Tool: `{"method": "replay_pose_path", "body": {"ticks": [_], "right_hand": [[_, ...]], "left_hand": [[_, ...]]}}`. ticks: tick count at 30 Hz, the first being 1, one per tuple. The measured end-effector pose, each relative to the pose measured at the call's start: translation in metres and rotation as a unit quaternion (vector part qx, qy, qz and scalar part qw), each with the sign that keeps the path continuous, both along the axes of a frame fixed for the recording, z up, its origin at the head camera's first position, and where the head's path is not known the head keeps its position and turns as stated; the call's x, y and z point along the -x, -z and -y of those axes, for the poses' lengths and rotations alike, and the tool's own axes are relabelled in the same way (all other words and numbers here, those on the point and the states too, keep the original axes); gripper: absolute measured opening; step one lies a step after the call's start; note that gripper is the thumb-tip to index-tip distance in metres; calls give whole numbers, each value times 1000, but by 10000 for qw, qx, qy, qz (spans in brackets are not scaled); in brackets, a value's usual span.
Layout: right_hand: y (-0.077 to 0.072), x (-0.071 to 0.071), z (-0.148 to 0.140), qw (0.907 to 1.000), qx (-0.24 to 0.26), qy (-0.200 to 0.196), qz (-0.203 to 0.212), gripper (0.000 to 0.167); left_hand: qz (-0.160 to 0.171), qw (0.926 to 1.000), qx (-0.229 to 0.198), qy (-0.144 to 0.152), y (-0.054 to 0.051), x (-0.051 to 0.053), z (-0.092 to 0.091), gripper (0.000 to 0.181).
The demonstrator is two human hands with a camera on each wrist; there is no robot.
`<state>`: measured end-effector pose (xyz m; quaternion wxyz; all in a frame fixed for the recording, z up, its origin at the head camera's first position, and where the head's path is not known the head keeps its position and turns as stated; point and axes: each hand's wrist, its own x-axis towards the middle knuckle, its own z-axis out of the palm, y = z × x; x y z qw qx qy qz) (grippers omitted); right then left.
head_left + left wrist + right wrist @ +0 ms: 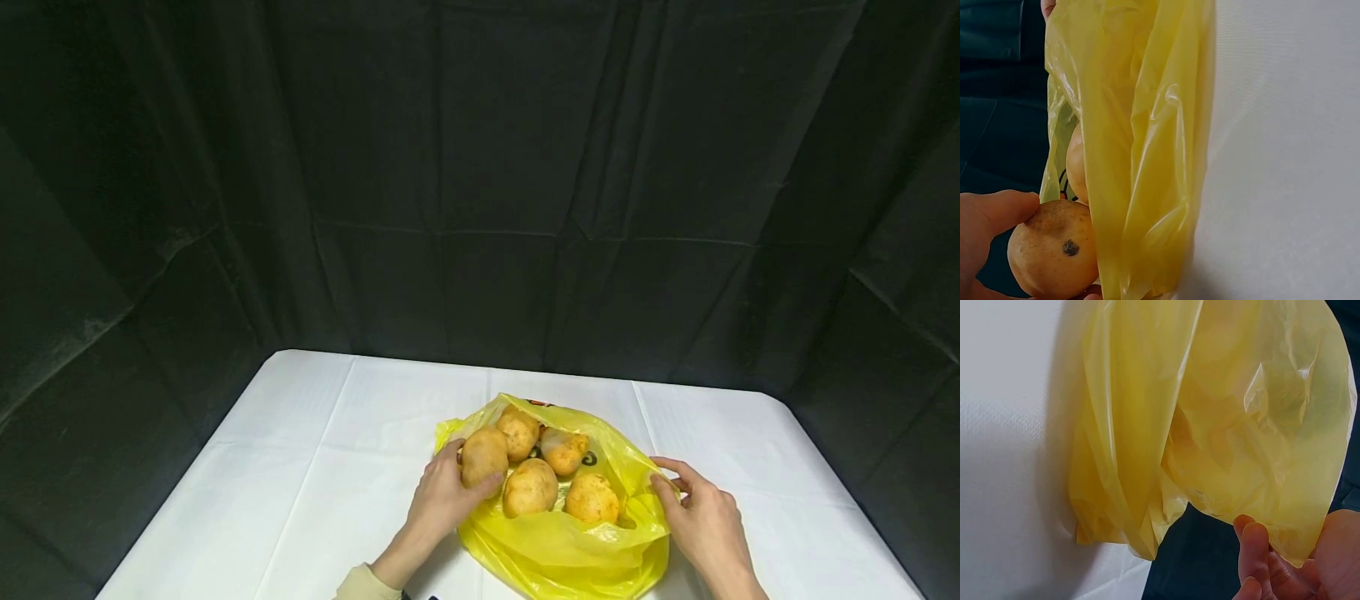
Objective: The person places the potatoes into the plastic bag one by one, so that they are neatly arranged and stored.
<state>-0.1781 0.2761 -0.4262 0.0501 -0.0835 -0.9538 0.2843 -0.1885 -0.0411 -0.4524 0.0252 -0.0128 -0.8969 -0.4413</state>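
A yellow plastic bag (555, 550) lies with its mouth spread on the white table, several potatoes (531, 488) inside. At the bag's left side my left hand (442, 492) grips one potato (484, 456) between thumb and fingers. The left wrist view shows this potato (1054, 250) with a dark spot on its skin, partly behind the bag's edge. My right hand (708, 521) pinches the bag's right rim; in the right wrist view the thumb and fingers (1254, 547) hold the plastic's lower corner. The bag's wall hides the lower parts of the potatoes.
The white cloth-covered table (315, 467) extends left and right of the bag. Black cloth (480, 183) hangs behind the table and along both sides. Dark printed marks show on the bag's inner wall.
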Motion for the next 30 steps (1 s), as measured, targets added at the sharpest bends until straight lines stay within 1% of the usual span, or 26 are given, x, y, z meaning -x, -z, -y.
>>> {"method": "replay_pose_path", "body": {"ticks": [5,9,20,24,30], "right_hand": [[0,0,0,10000,-40,9,-39,31],[-1,1,-1,10000,-46,10,-48,31],[0,1,-2,9999,-28,-55,-102,31],[0,1,-3,9999,-46,-42,-155,31],[0,-1,-3,9999,-30,-43,-157,31]], "left_hand": [[47,9998,184,-65,3,-4,-2,80],[-3,9994,352,-47,3,-5,-4,80],[15,9975,705,-51,3,-3,-4,78],[127,9974,698,135,1,-3,-4,78],[500,9943,751,571,-2,-2,-6,80]]}}
